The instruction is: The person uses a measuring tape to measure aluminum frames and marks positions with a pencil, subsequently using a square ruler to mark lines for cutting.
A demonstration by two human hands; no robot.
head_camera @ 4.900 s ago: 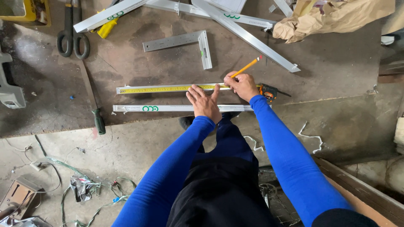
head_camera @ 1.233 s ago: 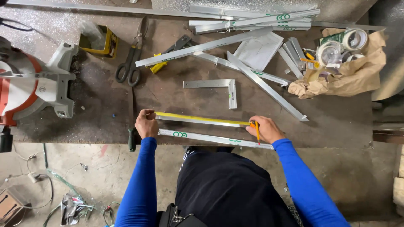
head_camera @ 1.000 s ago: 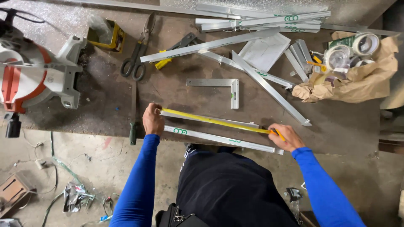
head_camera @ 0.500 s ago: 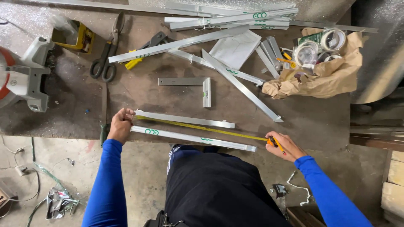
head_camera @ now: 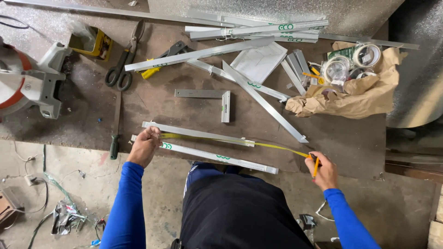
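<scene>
**Tape pulled long, right hand out past the strip ends**

Since half a second ago the right hand (head_camera: 323, 169) has drawn a touch further out, and the yellow tape measure (head_camera: 258, 144) now runs well beyond the right end of the upper aluminium strip (head_camera: 198, 133). The left hand (head_camera: 145, 145) is where it was, fingers curled shut and pinning the tape's start at the left ends of the two strips. The right hand is closed as well, pinching the tape's far end together with an orange pencil (head_camera: 315, 167) that points down towards the table (head_camera: 350, 143) edge.

The tape is a thin yellow ribbon, stretched taut on a slight diagonal from left hand to right, crossing over the upper strip and lying between it and the lower aluminium strip (head_camera: 217, 157). Both strips lie near the front edge of the table, almost parallel, plain silver with small green markings.

The risk, as I read it: the tape is unsupported past the strip ends, so a slack grip on either side could let it snap back or sag, and the diagonal would throw off any reading. The lower strip sits close to the table edge too; a nudge from the left hand could tip it to the floor.
</scene>
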